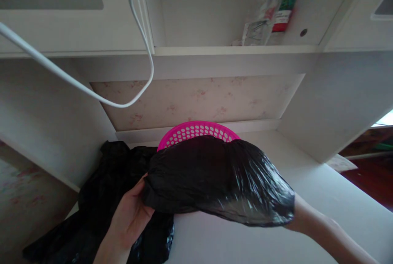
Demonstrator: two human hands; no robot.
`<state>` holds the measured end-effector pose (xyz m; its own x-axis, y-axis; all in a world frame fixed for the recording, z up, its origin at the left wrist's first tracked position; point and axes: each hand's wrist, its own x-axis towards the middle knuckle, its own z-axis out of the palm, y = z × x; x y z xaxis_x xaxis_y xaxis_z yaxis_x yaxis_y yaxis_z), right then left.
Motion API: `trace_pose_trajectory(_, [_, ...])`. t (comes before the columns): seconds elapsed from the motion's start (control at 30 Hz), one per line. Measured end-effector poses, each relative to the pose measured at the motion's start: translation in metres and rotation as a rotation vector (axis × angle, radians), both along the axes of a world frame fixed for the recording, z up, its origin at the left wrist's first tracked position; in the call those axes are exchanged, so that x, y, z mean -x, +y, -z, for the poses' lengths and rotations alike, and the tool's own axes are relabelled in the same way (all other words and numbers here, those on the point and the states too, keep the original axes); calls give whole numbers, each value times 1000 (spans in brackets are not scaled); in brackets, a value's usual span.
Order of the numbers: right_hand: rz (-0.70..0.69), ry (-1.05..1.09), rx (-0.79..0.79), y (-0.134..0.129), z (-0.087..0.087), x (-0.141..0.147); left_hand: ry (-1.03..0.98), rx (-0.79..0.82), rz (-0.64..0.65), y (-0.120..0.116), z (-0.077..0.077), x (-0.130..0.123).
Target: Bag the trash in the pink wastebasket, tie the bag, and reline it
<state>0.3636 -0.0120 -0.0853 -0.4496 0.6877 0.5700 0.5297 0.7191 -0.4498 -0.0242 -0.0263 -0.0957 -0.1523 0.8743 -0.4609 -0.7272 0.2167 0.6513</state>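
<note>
A black plastic bag (211, 182) stretches across the middle in front of me. My left hand (132, 210) grips its left end, the fingertips partly behind the plastic. From the right, my right forearm (319, 225) runs into the bag, which covers my right hand; its fingers are hidden. Behind the bag, the upper rim of a pink plastic basket (196, 128) with round holes shows. More crumpled black plastic (104, 198) lies to the left, under and beside my left hand.
A white shelf unit surrounds the white surface (233, 243). Above, a compartment holds a clear plastic container (258, 30) and a red and green package (285, 8). A white cable (123, 104) hangs at upper left. Patterned wallpaper (199, 100) shows behind.
</note>
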Motion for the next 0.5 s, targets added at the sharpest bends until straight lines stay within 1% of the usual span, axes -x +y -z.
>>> trace_pose_trajectory(0.07, [-15, -46, 150, 13, 11, -3, 149, -62, 29, 8, 11, -1])
trace_pose_trajectory(0.1, [-19, -63, 212, 18, 13, -4, 222, -90, 24, 12, 15, -1])
trace_pose_trajectory(0.17, [14, -4, 385, 25, 13, -5, 319, -111, -9, 21, 21, 2])
trace_pose_trajectory(0.23, [90, 95, 560, 25, 8, -3, 375, -102, -34, 27, 25, 7])
trace_pose_trajectory(0.3, [198, 238, 653, 21, 6, -1, 409, -87, -45, 29, 30, 12])
trace_pose_trajectory(0.33, [227, 330, 654, 18, 7, 0, 428, -83, -54, 29, 32, 15])
trace_pose_trajectory(0.4, [226, 531, 599, 13, 14, 0, 504, -118, -80, 27, 33, 19])
trace_pose_trajectory(0.43, [210, 625, 560, 12, 19, 0, 568, -161, -98, 25, 32, 21])
trace_pose_trajectory(0.5, [189, 759, 459, 12, 29, -2, 730, -281, -123, 21, 23, 24])
